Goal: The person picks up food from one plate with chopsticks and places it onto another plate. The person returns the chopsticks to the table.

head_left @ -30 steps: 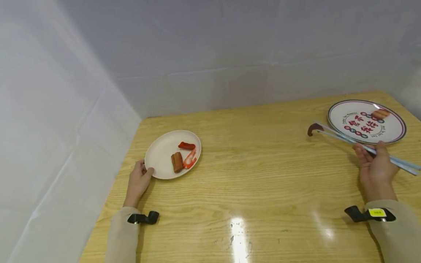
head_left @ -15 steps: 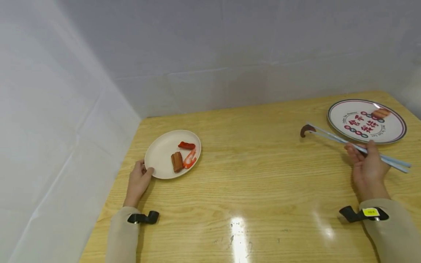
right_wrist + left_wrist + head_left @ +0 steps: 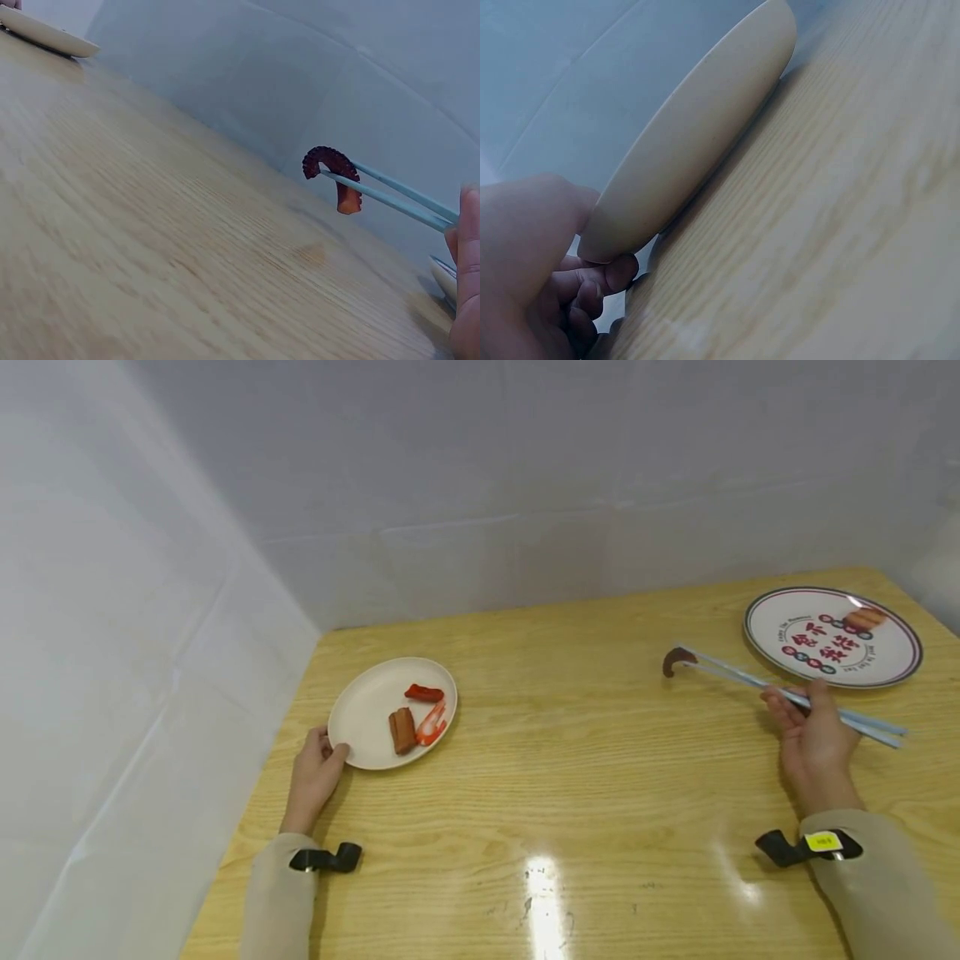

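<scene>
Arching between blue chopsticks (image 3: 394,202): ridged, dark-red tentacle (image 3: 339,163)

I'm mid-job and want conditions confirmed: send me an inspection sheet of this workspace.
Surface: wood-grained table, glare and dark marks on near side.
Job's things: chopsticks pinch curved piece above the table; cream plate holds brown block, red strip, red-white piece; patterned plate holds brown slab.
Clutter: nothing seen.
Hands: left hand grips cream plate's rim; right hand holds chopsticks.
Cables: nothing seen.
Surroundings: pale walls behind and left.
</scene>
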Motion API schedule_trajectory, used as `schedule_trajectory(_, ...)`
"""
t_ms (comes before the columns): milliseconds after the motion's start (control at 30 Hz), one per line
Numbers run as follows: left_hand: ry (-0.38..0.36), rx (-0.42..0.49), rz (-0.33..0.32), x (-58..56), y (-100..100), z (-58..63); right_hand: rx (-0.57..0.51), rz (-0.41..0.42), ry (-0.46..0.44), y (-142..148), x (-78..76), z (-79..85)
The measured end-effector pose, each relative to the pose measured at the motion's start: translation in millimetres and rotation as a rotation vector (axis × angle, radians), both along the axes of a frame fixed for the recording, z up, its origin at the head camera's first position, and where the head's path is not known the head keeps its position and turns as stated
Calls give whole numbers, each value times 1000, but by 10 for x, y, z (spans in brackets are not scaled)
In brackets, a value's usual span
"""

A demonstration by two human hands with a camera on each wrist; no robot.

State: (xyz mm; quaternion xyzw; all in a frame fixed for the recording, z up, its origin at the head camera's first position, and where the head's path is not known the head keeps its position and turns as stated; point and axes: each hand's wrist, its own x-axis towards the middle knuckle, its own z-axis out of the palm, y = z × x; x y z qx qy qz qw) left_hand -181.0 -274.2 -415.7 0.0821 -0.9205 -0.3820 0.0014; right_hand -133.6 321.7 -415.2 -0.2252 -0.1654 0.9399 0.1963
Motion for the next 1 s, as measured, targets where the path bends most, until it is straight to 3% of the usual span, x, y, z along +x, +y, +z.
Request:
schedule_trajectory(367, 9, 5, 3, -21, 12, -16, 64, 60, 22, -193, -22, 9)
schedule_trajectory(767, 22, -15, -3, -17, -41, -63, 134, 83, 8, -413, -101, -24)
schedule_trajectory(1000, 32, -9, -8, -14, -27, -62, 121, 76, 5, -487, -163, -18)
